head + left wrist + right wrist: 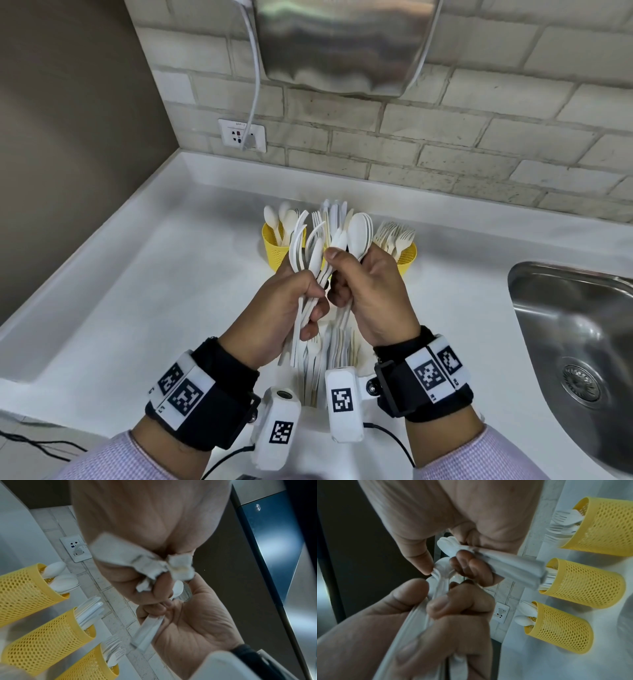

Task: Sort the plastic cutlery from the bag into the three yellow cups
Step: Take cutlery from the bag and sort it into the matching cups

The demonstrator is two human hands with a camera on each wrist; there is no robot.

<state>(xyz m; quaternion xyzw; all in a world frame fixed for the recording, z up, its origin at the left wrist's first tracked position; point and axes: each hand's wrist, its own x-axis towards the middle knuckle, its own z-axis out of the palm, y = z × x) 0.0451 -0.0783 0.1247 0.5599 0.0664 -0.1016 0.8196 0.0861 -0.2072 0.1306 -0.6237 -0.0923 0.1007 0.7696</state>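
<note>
A white countertop [144,274] runs along the brick-tiled wall, with a raised lip at its back edge and a steel sink [579,329] set into it on the right. Three yellow mesh cups stand on it in a row near the wall: the left cup [272,246] holds spoons, the middle cup [49,632] holds flat white pieces that look like knives, and the right cup [407,257] holds forks. Closer to the front edge, a pile of loose white cutlery [329,356] lies on the counter, partly hidden.
</note>
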